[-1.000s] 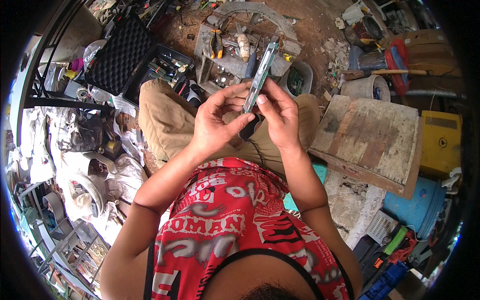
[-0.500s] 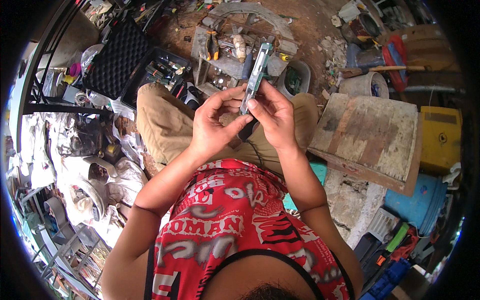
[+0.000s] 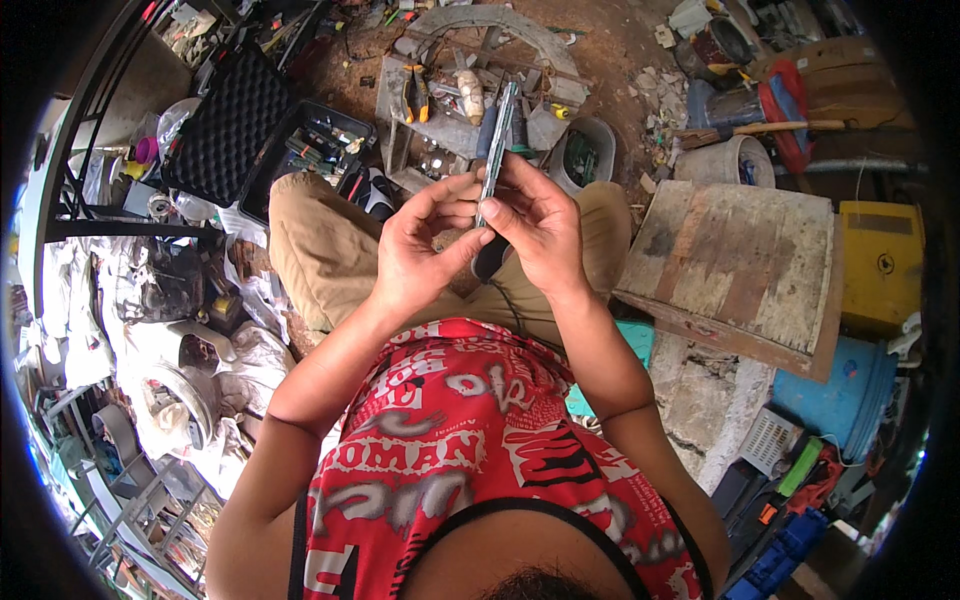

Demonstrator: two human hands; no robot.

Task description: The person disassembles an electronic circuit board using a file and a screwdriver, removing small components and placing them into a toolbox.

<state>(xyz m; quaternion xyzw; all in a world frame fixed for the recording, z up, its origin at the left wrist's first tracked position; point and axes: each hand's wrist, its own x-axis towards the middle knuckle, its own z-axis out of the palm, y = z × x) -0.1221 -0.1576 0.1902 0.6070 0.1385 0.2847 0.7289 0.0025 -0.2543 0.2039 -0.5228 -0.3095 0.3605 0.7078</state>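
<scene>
Over my lap, a long narrow circuit board, green and silvery, stands nearly on edge and points away from me. My left hand pinches its near end from the left between thumb and fingers. On the other side, my right hand grips it with the thumb on the near face and fingers behind. Just below the board a black rounded thing shows between my hands; I cannot make out what it is. Past the board's far part, a blue handle lies on the low worktop.
Orange-handled pliers and a wrapped bottle-like thing lie on the worktop. A grey bucket stands to its right. At left is an open black case with parts; at right, a wooden board and a yellow box.
The circuit board has turned from showing its broad face to nearly edge-on, and its far end has shifted left. The black thing below it now shows more.
</scene>
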